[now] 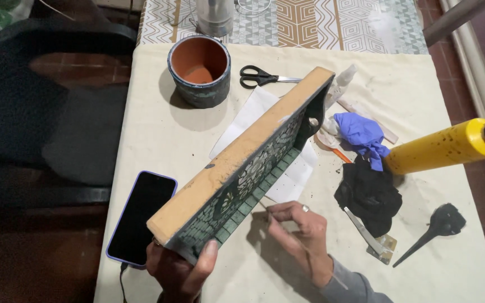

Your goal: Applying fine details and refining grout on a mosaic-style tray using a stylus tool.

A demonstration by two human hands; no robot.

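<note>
A mosaic-covered wooden tray [242, 168] stands tilted on edge over the cloth-covered counter [158, 134]. The left hand [178, 272] has its grip closed around the tray's near corner. The right hand [304, 233] pinches a thin stick [290, 238] against the tiles. A phone [141, 216] lies just left.

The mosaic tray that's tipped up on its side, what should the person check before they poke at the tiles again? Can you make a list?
1. Left hand has a firm grip on the mosaic tray's near end: ok.
2. Tray's far end propped steady on the table: cannot tell, the far end is hidden behind clutter.
3. Thin stick pinched in the right hand, tip near the tiles: ok.
4. Phone clear of the tray: not ok, it lies right beside the left hand.
5. Scissors and terracotta pot out of the way: ok.
6. Yellow tube capped: ok, black cap on.
</note>
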